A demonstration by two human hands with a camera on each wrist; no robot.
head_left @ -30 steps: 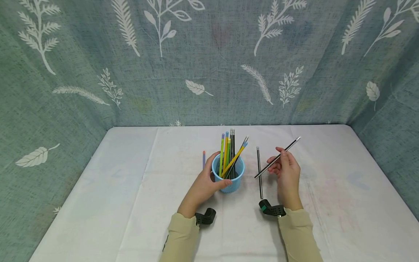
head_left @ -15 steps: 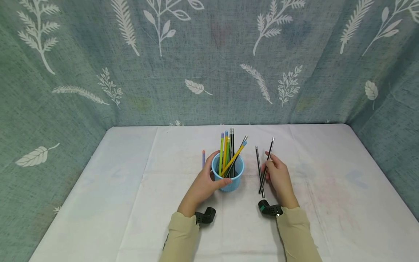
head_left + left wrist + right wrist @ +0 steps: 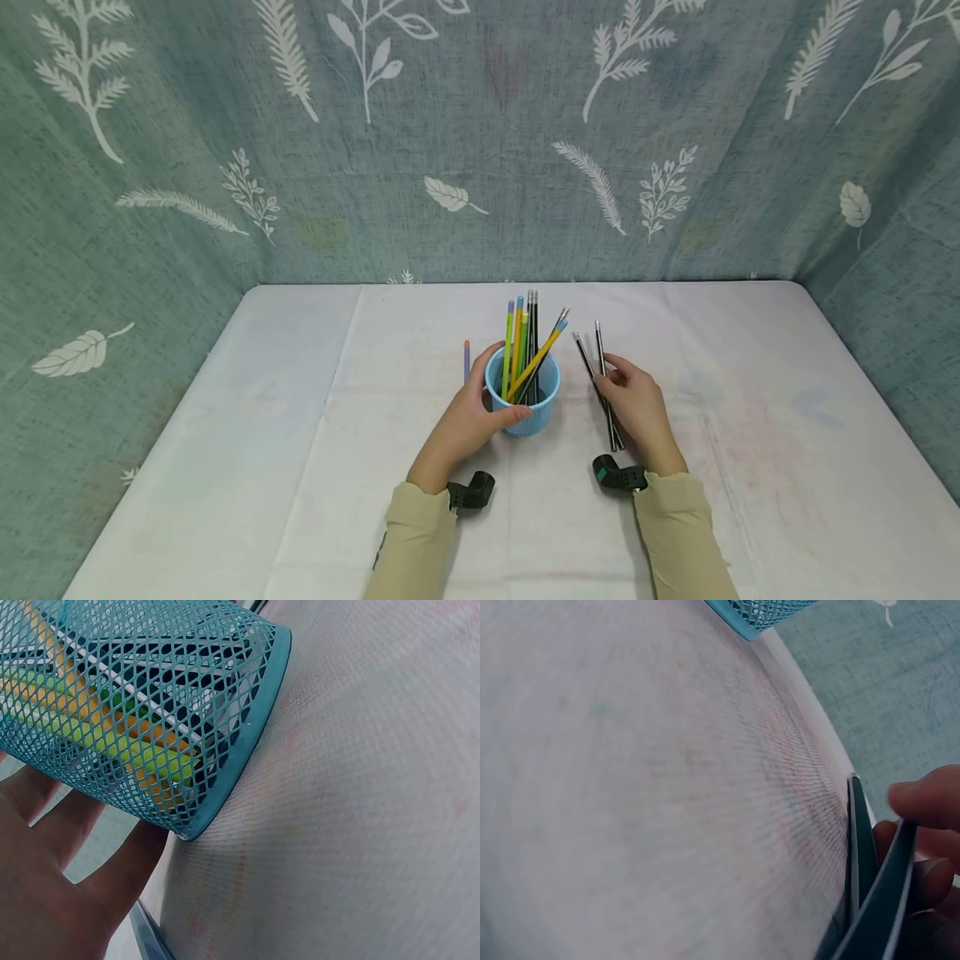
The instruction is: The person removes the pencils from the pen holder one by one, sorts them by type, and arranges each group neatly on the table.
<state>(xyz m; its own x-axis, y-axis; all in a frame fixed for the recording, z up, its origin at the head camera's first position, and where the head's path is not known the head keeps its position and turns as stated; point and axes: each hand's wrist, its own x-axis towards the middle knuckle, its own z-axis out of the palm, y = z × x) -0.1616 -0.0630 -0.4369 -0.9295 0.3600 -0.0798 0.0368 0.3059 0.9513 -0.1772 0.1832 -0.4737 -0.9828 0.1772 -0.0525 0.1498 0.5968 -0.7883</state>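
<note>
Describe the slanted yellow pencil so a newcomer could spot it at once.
On the white-covered table, the left hand holds a light-blue mesh cup. In it, the slanted yellow pencil leans right, blue end up; the other yellow one stands nearly upright.

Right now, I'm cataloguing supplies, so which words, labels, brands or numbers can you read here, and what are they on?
No readable text in any view.
Light-blue mesh cup: no lettering visible.
Slim black-and-silver pencils at the right hand: any print is too small or blurred to read.
Beige cloth left sleeve: dark mark, too small to make out.
Grey-green cloth backdrop: white leaf pattern, no lettering visible.
</note>
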